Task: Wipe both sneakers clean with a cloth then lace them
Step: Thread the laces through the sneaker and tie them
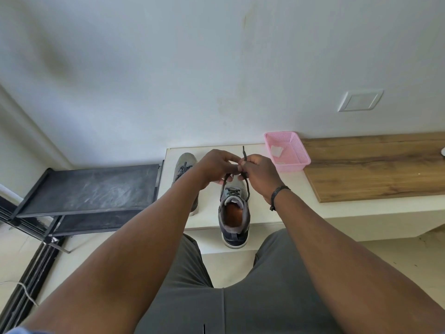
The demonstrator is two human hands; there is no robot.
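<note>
Pinching the dark lace [244, 157] with both left hand [216, 165] and right hand [258, 175], fingers curled, above the near sneaker [234, 213] overhanging the white ledge [289, 213]. Hiding part of the laced sneaker [184, 168] behind the left forearm. Crowding the right: pink basket [296, 155], touching the wood board [373, 169]. Standing just left: black rack [91, 189].

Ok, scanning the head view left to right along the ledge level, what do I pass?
Black shoe rack → laced grey sneaker → sneaker being laced, both hands on its lace → pink basket → wooden board.
</note>
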